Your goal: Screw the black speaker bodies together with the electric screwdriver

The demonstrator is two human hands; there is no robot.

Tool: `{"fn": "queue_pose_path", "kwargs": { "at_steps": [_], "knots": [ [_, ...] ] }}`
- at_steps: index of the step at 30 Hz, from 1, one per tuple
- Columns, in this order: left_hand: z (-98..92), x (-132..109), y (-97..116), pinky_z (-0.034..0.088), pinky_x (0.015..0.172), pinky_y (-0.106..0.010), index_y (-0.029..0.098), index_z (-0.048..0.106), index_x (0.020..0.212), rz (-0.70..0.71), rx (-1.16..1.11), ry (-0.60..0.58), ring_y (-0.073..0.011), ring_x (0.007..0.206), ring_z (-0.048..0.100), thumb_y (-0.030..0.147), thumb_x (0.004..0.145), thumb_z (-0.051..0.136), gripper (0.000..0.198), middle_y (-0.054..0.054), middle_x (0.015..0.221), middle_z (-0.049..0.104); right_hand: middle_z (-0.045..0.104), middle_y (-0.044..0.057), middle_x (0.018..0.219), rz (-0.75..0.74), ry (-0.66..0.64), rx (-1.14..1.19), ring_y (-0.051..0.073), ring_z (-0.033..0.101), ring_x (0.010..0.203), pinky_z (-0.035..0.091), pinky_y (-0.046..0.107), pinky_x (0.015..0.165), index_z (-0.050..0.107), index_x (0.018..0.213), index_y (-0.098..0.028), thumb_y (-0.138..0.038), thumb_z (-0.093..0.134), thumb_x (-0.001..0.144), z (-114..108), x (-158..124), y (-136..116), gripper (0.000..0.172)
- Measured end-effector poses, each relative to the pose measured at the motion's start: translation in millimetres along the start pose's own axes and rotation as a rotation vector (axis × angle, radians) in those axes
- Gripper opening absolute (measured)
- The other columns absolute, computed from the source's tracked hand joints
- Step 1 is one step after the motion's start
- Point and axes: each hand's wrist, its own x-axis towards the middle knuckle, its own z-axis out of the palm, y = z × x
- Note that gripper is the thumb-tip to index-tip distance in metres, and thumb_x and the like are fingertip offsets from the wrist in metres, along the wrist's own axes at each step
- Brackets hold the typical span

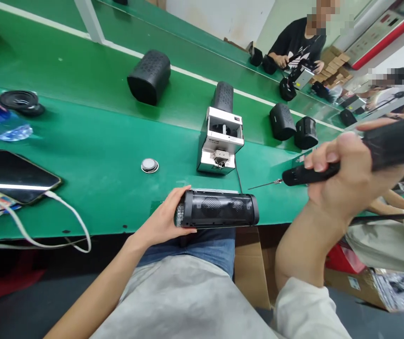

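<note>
My left hand (168, 214) grips the left end of a black speaker (219, 209) that lies on its side at the near edge of the green bench. Two round perforated driver areas show on its upper face. Raised at the right, my right hand (346, 165) is wrapped round a black electric screwdriver (300, 174). Its long thin bit points left, above the bench and apart from the speaker. Behind the speaker stands a silver screw feeder (222, 141). A small round silver-rimmed part (149, 165) lies to the feeder's left.
Black speaker housings (150, 77) stand along the green bench (110, 155). At left are a phone (18, 176) with a white cable (71, 212), a coiled black cable (21, 101) and a plastic bottle (0, 117). Across the bench sits a co-worker (298, 40). A cardboard box (251, 268) is below.
</note>
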Motion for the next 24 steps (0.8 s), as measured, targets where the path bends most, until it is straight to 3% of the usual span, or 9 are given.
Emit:
{"fn": "queue_pose_path", "kwargs": {
  "at_steps": [5,11,19,24],
  "knots": [
    [-0.3,1,-1,0.048,0.137,-0.065,0.034,0.03,0.179,0.007,0.017,0.002,-0.0454,0.165,0.052,0.04,0.087,0.1,0.115,-0.017,0.175,0.049,0.05,-0.012,0.052,-0.007,0.05,-0.037,0.013,0.042,0.039,0.038,0.027,0.036,0.075,0.091,-0.027,-0.015,0.067,0.07,-22,1,-12,0.026],
    [-0.5,1,2,0.049,0.136,-0.063,0.032,0.03,0.178,0.006,0.028,0.01,-0.0447,0.164,0.054,0.039,0.087,0.1,0.114,-0.018,0.174,0.05,0.053,-0.012,0.053,0.027,0.036,-0.042,0.013,0.042,0.037,0.038,0.027,0.035,0.074,0.091,-0.028,-0.017,0.07,0.068,-20,-5,-8,0.026],
    [-0.3,0,3,0.048,0.138,-0.061,0.035,0.028,0.178,-0.021,0.024,-0.001,-0.043,0.165,0.053,0.039,0.086,0.101,0.116,-0.017,0.176,0.048,0.057,-0.012,0.054,0.125,-0.066,-0.082,0.014,0.047,0.038,0.045,0.029,0.037,0.07,0.096,-0.025,-0.016,0.077,0.076,-28,-26,11,0.022],
    [-0.9,-1,1,0.048,0.137,-0.064,0.035,0.026,0.178,-0.033,0.035,-0.017,-0.0445,0.166,0.051,0.041,0.089,0.1,0.116,-0.018,0.176,0.046,0.054,-0.012,0.053,0.112,-0.018,-0.076,0.013,0.043,0.038,0.04,0.028,0.037,0.071,0.094,-0.027,-0.016,0.074,0.072,-31,-19,5,0.024]
  ]
}}
